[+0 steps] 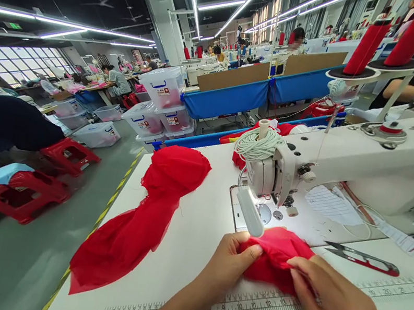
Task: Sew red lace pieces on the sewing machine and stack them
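Observation:
Bunched red fabric (272, 264) lies at the front of the sewing machine (348, 163), between my two hands. My left hand (231, 259) pinches its left side, thumb on top. On the right, my right hand (334, 295) grips the fabric's edge between thumb and fingers. Some of the cloth is hidden under both hands. Just beyond it are the needle area and a white lamp (251, 212). Thread snips (362, 259) with red handles rest to the right of the fabric. Another red fabric piece (140, 223), with a cup-like rounded end, is spread on the left of the table.
A ruler strip (245, 305) runs along the white table's (196, 217) front. Red thread cones (368, 47) stand behind the machine. Paper slips (333, 205) lie under its arm. Stacked plastic bins (164, 89) and red stools (22, 190) are on the floor to the left. People sit at other stations.

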The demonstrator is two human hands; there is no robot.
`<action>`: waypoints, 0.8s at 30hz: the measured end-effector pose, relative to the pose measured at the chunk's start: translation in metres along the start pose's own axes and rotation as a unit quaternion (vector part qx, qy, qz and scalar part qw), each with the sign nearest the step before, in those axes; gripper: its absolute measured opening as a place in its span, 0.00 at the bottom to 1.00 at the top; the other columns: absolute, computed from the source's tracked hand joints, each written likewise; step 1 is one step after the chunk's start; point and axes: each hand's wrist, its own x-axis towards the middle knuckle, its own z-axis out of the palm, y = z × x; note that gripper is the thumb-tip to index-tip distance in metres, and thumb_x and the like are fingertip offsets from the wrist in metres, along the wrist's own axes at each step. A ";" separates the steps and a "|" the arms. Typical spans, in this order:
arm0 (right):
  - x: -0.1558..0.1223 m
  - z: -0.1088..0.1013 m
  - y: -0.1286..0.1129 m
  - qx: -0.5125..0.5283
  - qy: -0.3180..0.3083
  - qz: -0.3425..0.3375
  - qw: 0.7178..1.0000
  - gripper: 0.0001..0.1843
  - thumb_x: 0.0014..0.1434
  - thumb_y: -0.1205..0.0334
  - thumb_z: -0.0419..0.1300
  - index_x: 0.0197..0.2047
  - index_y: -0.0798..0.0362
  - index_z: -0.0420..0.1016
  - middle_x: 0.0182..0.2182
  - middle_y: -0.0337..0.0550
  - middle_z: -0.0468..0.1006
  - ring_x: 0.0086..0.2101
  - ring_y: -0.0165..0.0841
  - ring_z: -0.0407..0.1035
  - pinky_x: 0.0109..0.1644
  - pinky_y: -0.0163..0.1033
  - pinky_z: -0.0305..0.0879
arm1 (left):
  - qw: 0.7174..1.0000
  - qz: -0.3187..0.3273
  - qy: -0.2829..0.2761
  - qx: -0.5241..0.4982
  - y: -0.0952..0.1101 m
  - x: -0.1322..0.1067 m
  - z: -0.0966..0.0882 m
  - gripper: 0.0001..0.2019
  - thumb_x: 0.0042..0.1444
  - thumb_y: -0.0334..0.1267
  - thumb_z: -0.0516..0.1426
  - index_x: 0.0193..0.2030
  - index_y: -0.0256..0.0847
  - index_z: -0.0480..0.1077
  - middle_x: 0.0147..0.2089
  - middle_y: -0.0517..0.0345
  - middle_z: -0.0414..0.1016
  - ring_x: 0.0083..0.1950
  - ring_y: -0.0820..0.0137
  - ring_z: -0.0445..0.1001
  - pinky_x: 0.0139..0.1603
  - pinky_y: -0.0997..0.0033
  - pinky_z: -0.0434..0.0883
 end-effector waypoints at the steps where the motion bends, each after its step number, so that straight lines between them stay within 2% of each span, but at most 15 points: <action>1: 0.008 -0.005 0.007 0.045 -0.026 0.011 0.999 0.12 0.66 0.58 0.48 0.36 0.47 0.71 0.26 0.37 0.76 0.24 0.30 0.71 0.26 0.33 0.65 | 1.000 -0.012 -0.016 -0.006 0.002 -0.001 0.000 0.21 0.44 0.53 0.65 0.23 0.37 0.65 0.22 0.65 0.61 0.26 0.77 0.56 0.28 0.75 0.54; 3: 0.024 -0.015 0.020 0.060 -0.021 0.060 0.996 0.14 0.64 0.54 0.49 0.30 0.47 0.70 0.21 0.35 0.73 0.21 0.29 0.68 0.23 0.32 0.62 | 0.997 -0.036 -0.063 -0.022 0.005 -0.002 0.000 0.21 0.45 0.54 0.64 0.24 0.36 0.68 0.22 0.64 0.61 0.25 0.77 0.57 0.29 0.75 0.55; 5: 0.034 -0.020 0.027 -0.015 0.053 0.114 0.992 0.14 0.62 0.53 0.49 0.35 0.49 0.72 0.22 0.37 0.72 0.20 0.31 0.68 0.21 0.35 0.60 | 0.993 -0.054 -0.098 -0.036 0.006 -0.002 0.000 0.21 0.45 0.53 0.64 0.24 0.35 0.69 0.22 0.64 0.61 0.25 0.78 0.57 0.28 0.75 0.55; 7: 0.037 -0.020 0.024 -0.030 0.086 0.134 0.987 0.15 0.61 0.53 0.50 0.42 0.50 0.73 0.23 0.37 0.72 0.21 0.32 0.68 0.22 0.36 0.60 | 0.993 -0.056 -0.097 -0.039 0.004 -0.001 0.000 0.20 0.45 0.52 0.65 0.23 0.35 0.69 0.21 0.63 0.62 0.23 0.78 0.57 0.27 0.75 0.55; 9: 0.034 -0.017 0.013 0.057 0.060 0.133 0.988 0.12 0.61 0.54 0.53 0.42 0.48 0.73 0.23 0.36 0.72 0.21 0.30 0.67 0.23 0.35 0.61 | 0.995 -0.042 -0.086 -0.028 0.002 0.001 0.001 0.19 0.46 0.50 0.64 0.22 0.35 0.69 0.20 0.61 0.65 0.23 0.77 0.59 0.26 0.75 0.57; 12: 0.029 -0.009 -0.007 0.176 0.029 0.122 0.976 0.08 0.61 0.56 0.55 0.35 0.47 0.74 0.21 0.34 0.72 0.21 0.28 0.66 0.24 0.32 0.63 | 0.996 -0.023 -0.088 -0.004 0.000 0.002 0.003 0.17 0.49 0.48 0.62 0.23 0.35 0.70 0.20 0.58 0.68 0.22 0.75 0.63 0.26 0.74 0.59; 16: 0.034 0.004 -0.020 0.159 0.007 0.103 0.982 0.11 0.57 0.57 0.57 0.24 0.49 0.66 0.16 0.30 0.60 0.16 0.26 0.59 0.18 0.31 0.57 | 0.995 0.014 -0.095 0.025 -0.001 0.002 0.003 0.13 0.52 0.44 0.61 0.29 0.34 0.75 0.23 0.60 0.67 0.24 0.76 0.62 0.27 0.75 0.60; 19: 0.039 0.009 -0.020 0.154 -0.008 0.109 0.982 0.14 0.56 0.63 0.53 0.20 0.49 0.58 0.15 0.30 0.58 0.16 0.26 0.56 0.17 0.30 0.54 | 0.994 0.039 -0.097 0.037 -0.002 0.001 0.003 0.12 0.54 0.42 0.60 0.28 0.34 0.75 0.24 0.60 0.66 0.27 0.76 0.61 0.29 0.75 0.60; 24: 0.038 0.008 -0.016 0.157 -0.007 0.084 0.984 0.12 0.57 0.63 0.53 0.22 0.49 0.62 0.15 0.30 0.59 0.16 0.25 0.57 0.17 0.29 0.55 | 0.995 0.038 -0.089 0.038 -0.003 0.002 0.003 0.14 0.53 0.44 0.60 0.27 0.34 0.74 0.23 0.61 0.64 0.25 0.77 0.59 0.26 0.75 0.57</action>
